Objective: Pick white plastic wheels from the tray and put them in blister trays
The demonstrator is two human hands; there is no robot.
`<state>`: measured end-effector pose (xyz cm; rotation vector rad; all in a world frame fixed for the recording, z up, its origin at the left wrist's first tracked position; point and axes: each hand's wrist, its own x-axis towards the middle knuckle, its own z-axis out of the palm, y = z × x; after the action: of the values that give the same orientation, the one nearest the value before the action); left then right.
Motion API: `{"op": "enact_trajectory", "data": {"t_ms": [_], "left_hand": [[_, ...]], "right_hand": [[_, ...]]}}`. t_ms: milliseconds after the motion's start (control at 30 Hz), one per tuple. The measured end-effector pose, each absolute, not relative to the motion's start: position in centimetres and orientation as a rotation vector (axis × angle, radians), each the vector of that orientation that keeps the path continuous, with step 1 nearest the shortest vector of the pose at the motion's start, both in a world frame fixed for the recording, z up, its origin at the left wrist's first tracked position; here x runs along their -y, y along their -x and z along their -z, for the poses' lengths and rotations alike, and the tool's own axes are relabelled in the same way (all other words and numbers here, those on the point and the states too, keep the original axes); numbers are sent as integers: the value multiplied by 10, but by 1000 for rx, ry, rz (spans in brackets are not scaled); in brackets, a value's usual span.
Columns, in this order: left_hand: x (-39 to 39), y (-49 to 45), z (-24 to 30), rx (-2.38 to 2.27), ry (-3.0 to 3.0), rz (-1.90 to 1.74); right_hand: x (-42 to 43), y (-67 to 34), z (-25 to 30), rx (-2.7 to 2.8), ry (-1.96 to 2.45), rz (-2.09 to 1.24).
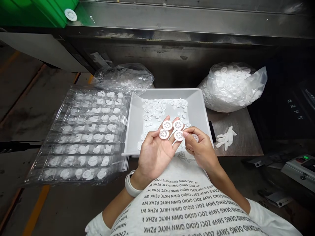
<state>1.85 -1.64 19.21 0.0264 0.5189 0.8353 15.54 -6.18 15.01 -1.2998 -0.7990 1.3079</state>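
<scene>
Discs (pixel 167 125), white spoked plastic, on L hand (pixel 157 154), R hand (pixel 200 147) pinching one.

A shallow grey plastic tray (pixel 167 91) sits on the brown metal desk (pixel 246 137), with small white plastic wheels (pixel 157 111) scattered inside it. At its 9 o'clock lie stacked clear plastic blister trays (pixel 83 137); at 11 o'clock, a crumpled clear plastic bag (pixel 123 78); at 2 o'clock, a full clear plastic bag of white parts (pixel 233 88); at 3 o'clock, white gloves (pixel 225 138) on the desk.

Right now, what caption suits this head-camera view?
Left hand holds white spoked discs over a grey tray; right hand pinches another disc.
</scene>
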Motion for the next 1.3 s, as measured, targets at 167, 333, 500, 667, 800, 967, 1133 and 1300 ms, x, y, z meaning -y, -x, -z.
{"op": "enact_trajectory", "data": {"t_ms": [167,333,500,667,800,967,1133,1300], "left_hand": [[17,-21,-194,-508,-23,-825],[18,-21,-194,-513,-21,-818],[16,-21,-195,-524,-23,-813],[16,-20,-193,-523,-17,-806],[16,-20,-192,-523,-7,-792],[15,-19,-192,-523,11,-789],[14,-20,-190,-511,28,-788],[14,-18,-187,-510,59,-790]], "right_hand": [[59,-155,-154,581,1165,-1520],[60,-154,-155,468,1072,-1618],[59,-153,-153,399,1020,-1675],[59,-151,-150,344,973,-1698],[61,-150,-150,300,923,-1693],[60,-150,-150,239,887,-1701],[60,-150,-148,208,878,-1708],[60,-149,-147,194,872,-1704]]}}
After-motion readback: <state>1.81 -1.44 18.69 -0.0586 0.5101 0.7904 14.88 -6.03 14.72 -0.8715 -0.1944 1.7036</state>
